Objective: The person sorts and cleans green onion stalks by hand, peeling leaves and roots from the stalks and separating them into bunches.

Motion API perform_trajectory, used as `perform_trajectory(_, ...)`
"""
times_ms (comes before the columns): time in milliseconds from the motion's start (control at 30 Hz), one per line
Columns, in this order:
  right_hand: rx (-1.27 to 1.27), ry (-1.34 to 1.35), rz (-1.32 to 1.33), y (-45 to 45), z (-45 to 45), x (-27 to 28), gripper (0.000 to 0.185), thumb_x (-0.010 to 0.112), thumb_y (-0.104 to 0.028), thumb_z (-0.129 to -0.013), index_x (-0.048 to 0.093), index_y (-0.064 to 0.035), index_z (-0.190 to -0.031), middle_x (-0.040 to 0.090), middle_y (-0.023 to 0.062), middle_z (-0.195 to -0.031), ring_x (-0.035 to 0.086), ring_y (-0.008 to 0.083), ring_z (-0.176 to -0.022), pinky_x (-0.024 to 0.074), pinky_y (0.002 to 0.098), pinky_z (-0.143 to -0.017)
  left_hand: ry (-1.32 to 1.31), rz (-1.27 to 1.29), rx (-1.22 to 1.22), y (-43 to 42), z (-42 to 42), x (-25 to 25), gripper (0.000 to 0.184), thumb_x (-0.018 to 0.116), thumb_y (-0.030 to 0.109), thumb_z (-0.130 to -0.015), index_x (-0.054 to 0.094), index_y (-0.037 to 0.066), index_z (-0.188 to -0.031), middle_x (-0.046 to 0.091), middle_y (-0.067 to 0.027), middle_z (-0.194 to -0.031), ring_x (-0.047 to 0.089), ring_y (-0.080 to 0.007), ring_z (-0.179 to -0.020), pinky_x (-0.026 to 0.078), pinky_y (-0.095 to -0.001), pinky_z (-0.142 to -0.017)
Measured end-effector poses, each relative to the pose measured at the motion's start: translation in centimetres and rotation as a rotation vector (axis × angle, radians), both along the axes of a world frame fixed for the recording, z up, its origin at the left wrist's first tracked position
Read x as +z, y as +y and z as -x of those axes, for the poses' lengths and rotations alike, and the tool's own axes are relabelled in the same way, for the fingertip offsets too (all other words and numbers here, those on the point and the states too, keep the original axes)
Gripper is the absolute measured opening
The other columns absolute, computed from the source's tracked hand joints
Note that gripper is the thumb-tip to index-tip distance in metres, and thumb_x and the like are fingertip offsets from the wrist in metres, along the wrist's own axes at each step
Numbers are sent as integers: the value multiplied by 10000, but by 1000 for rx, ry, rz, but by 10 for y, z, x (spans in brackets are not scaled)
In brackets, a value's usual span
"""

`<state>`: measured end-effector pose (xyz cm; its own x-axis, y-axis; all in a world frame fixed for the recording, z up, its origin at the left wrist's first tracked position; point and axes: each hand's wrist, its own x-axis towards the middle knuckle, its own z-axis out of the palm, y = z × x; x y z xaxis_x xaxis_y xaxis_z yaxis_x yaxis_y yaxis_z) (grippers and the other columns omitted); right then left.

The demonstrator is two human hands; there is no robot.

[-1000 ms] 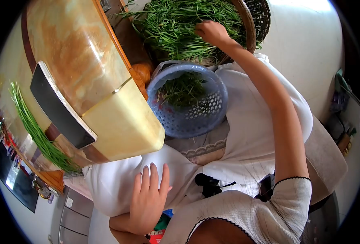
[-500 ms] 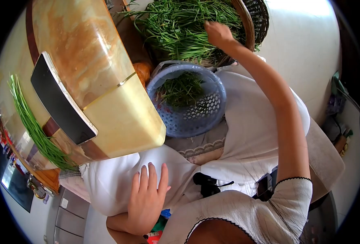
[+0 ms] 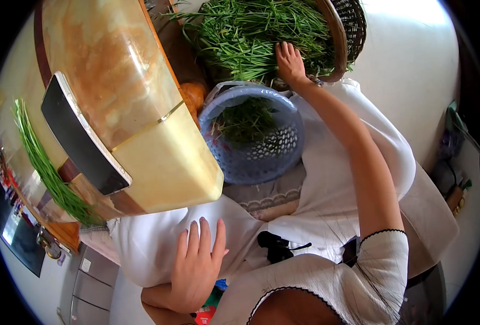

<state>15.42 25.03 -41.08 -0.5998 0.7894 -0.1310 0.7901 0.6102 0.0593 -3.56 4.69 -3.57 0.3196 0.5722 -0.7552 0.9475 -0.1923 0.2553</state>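
Note:
My right hand (image 3: 290,65) lies on a heap of long, thin greens that look like chives (image 3: 251,32), its fingers stretched out and nothing held in them. The heap fills a wicker basket (image 3: 354,32) at the top. Above the white trousers on my lap, my left hand (image 3: 198,265) is empty with its fingers spread. A blue perforated plastic basket (image 3: 256,173) stands between my knees, with dark green scraps (image 3: 245,119) inside and clear plastic over its far rim. On the marble-patterned table lies a neat bunch of chives (image 3: 47,168).
The glossy table (image 3: 169,173) takes up the left, its rounded corner close to the blue basket. A phone (image 3: 85,132) lies on it, screen up. Something orange-brown and rounded (image 3: 193,95) is beside the table edge. I sit on a light padded seat (image 3: 429,216).
My right hand has come down and nearer to me, from a closed shape over the heap to outstretched fingers on the greens. The left hand stays almost still.

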Motion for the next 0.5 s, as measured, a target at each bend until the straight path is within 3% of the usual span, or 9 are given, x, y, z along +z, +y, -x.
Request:
perform_trajectory(133,33,-72,-39,6,8,-1,332,497,-127,-613,447,-26,-926,416,97,-953,381,200,-889,323,284,-698,-3,5,-11,2,-2,-2,429,481,253,-725,389,20,-1074,449,-166,-963,433,-260,-897,327,-339,-794)
perform_trajectory(200,115,28,-109,12,6,0,261,513,-117,-600,471,-44,-847,438,85,-928,393,197,-875,333,284,-695,4,6,-6,3,-2,-2,432,481,255,-725,387,23,-1076,449,-165,-964,433,-259,-900,326,-339,-796)
perform_trajectory(267,57,84,196,19,6,9,255,542,-127,-584,481,-53,-820,448,74,-927,404,203,-865,335,285,-715,4,10,-4,3,-2,-3,434,482,257,-725,385,25,-1079,450,-164,-966,432,-258,-902,325,-338,-797)
perform_trajectory(333,76,193,104,28,5,11,238,567,-139,-572,493,-55,-782,500,95,-856,464,222,-810,366,306,-707,14,11,-8,3,-3,-3,436,481,261,-725,382,32,-1082,449,-162,-968,429,-256,-909,325,-338,-799)
perform_trajectory(400,-55,73,469,43,15,30,209,564,-164,-587,507,-43,-747,538,126,-766,518,246,-722,406,346,-655,-2,5,20,2,-4,-2,469,522,245,-681,388,20,-1070,439,-161,-971,415,-262,-913,322,-345,-802)
perform_trajectory(500,-80,88,644,68,24,36,241,544,-177,-556,535,-26,-744,542,145,-667,531,268,-611,421,356,-549,-9,3,53,2,-5,-2,505,563,228,-636,394,9,-1058,428,-161,-975,401,-269,-916,319,-352,-804)
